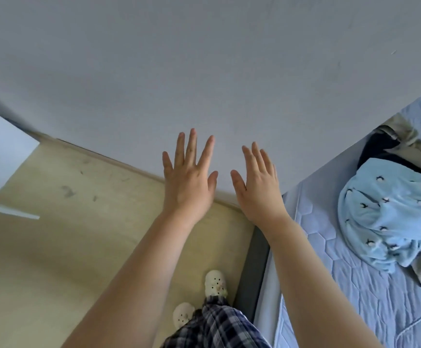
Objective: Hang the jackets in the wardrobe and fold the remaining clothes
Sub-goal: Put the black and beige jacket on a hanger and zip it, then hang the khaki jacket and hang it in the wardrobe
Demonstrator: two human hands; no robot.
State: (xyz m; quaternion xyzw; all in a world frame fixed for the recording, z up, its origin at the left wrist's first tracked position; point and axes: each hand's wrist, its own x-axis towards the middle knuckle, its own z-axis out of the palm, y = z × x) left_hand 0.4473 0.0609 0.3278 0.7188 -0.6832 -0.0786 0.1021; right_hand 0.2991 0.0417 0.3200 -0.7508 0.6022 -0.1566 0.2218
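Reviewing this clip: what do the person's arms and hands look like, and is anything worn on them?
Both arms are bare from the frame edge to the wrist, with no sleeves in view. The left hand and right hand carry no gloves, rings, watch or bracelets that can be seen. Lower down, the person wears dark blue and white plaid trousers and cream perforated clogs.

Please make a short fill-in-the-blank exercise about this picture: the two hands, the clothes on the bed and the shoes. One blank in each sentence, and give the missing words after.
1. The bare left hand and the bare right hand are both ____, with straight spread fingers that hold nothing.
2. The light blue patterned fleece garment lies on the quilted pale blue ____.
3. The olive-khaki jacket lies partly ____ that garment.
4. The person wears perforated ____ clogs.

Missing words: open; mattress; under; white
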